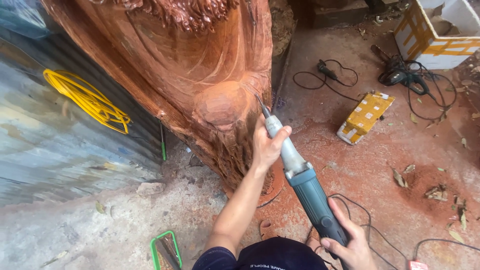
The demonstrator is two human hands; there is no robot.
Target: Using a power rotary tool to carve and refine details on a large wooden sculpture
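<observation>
Fingers of my left hand wrapped the grinder neck, right hand gripped its rear; bit touched the carving beside its round knob.

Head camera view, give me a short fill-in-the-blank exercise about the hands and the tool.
1. The left hand grips the long blue-and-grey die grinder near its ____ end.
2. The right hand holds its ____ rear body.
3. Its tip touches the reddish carved ____ sculpture.

Missing words: grey; blue; wooden
</observation>
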